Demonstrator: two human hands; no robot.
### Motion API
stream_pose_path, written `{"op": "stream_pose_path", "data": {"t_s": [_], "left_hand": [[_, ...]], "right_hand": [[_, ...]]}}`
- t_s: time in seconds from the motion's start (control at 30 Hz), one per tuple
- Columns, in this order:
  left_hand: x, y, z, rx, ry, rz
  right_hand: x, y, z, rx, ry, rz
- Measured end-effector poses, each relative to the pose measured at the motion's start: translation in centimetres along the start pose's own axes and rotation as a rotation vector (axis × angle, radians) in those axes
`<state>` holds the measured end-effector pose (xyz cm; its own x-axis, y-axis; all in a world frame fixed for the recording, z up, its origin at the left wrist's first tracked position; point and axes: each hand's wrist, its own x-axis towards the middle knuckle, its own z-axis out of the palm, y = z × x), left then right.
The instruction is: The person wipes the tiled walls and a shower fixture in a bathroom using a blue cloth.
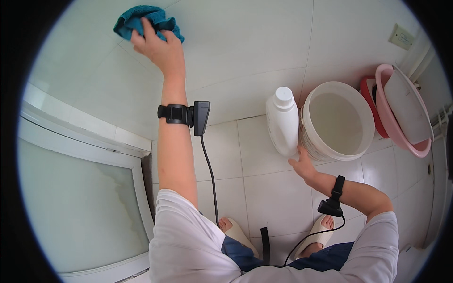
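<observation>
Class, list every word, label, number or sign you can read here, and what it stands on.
Nothing is legible.
Wall plate: marking too small to read.
White bucket: print on its side, too blurred.
Left wrist's black device: faint marking, too small.

The head camera, the left one of a pair worn side by side, looks down from above the person's white sleeves [181,236], which fill the near, lower edge. It faces the floor [276,191] with the pale wall [245,45] across the top. Its wide fisheye view takes in the left hand [163,49], upper left, and the right hand [306,167], right of centre, inside a dark curved border.
</observation>
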<state>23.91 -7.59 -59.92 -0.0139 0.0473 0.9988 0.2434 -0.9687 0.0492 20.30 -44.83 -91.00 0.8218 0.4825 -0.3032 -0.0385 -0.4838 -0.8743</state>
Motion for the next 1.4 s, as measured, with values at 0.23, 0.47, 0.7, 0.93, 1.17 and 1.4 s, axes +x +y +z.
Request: {"op": "stream_pose_path", "data": {"t_s": [0.23, 0.47, 0.7, 0.93, 1.17, 1.4], "left_hand": [[-4.7, 3.2, -0.4, -0.128, -0.425, 0.327], [1.9, 1.7, 0.8, 0.063, -0.038, 0.166], [-0.6, 6.6, 2.1, 0.037, -0.499, 0.619], [6.8, 8.5, 4.4, 0.054, -0.027, 0.197], [0.7, 14.8, 5.3, -0.096, -0.787, 1.002], [10.4, 9.0, 4.4, 0.042, -0.104, 0.554]], "right_hand": [[-2.9, -7.1, 0.5, -0.138, -0.597, -0.113], [-0.7, -21.1, -5.6, 0.15, -0.239, -0.655], [-0.8, -23.6, -9.0, 0.223, -0.127, -0.658], [0.0, -23.4, -10.9, 0.242, -0.076, -0.656], [0.7, -22.7, -12.2, 0.284, -0.026, -0.667], [0.2, -22.5, -14.0, 0.291, -0.003, -0.655]]}}
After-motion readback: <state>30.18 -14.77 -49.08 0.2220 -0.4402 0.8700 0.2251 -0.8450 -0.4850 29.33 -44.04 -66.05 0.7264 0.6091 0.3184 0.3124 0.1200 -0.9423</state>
